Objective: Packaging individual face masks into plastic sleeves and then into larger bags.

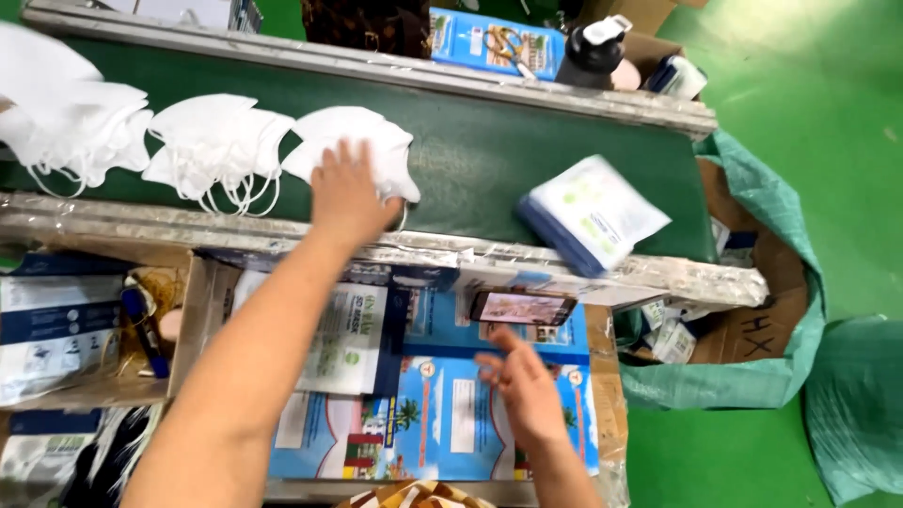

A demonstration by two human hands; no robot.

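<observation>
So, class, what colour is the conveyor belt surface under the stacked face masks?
Dark green conveyor belt, clearest in the head view, beneath the white folded face masks.

bright, even light; hands motion-blurred

Two bare forearms showed, no sleeves anywhere up to the near edge of the frame. The left hand (350,193) wore no glove, ring or watch, and neither did the right hand (523,388). Nails were short and plain where they showed. The right hand was blurred, so finer detail could not be made out.
</observation>
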